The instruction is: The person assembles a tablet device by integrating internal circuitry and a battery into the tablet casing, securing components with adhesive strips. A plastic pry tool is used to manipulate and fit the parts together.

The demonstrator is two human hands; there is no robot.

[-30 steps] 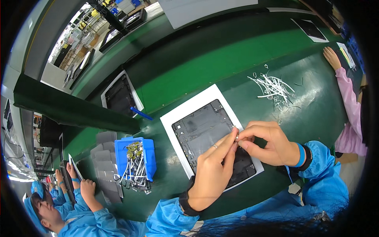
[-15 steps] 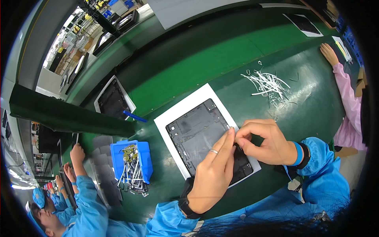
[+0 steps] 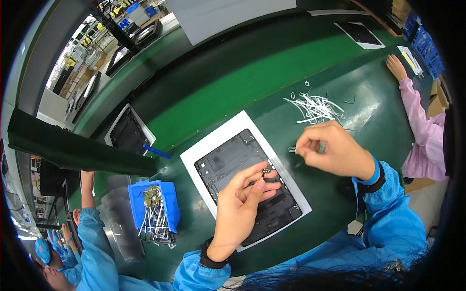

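My left hand (image 3: 240,201) is turned partly palm up, pinching a small black part with gold dots (image 3: 265,172) between thumb and fingers. It hovers over a flat black device housing (image 3: 228,160), which lies on a white sheet (image 3: 191,157) and is partly hidden by that hand. Off the sheet's right edge, my right hand (image 3: 335,150) pinches a small pale scrap (image 3: 292,149) in its fingertips; its exact kind is too small to make out.
Thin white strips (image 3: 315,107) lie piled beyond my right hand. To the left stands a blue bin (image 3: 172,208) of flat strip-like parts, beside dark translucent sheets (image 3: 121,213). A blue pen (image 3: 158,151) lies near another housing (image 3: 128,133). A pink-sleeved arm (image 3: 412,104) rests at right.
My hands have come apart: the right moved away to the right with the pale scrap, while the left turned palm up, showing the small black part. The whole view shifted slightly.
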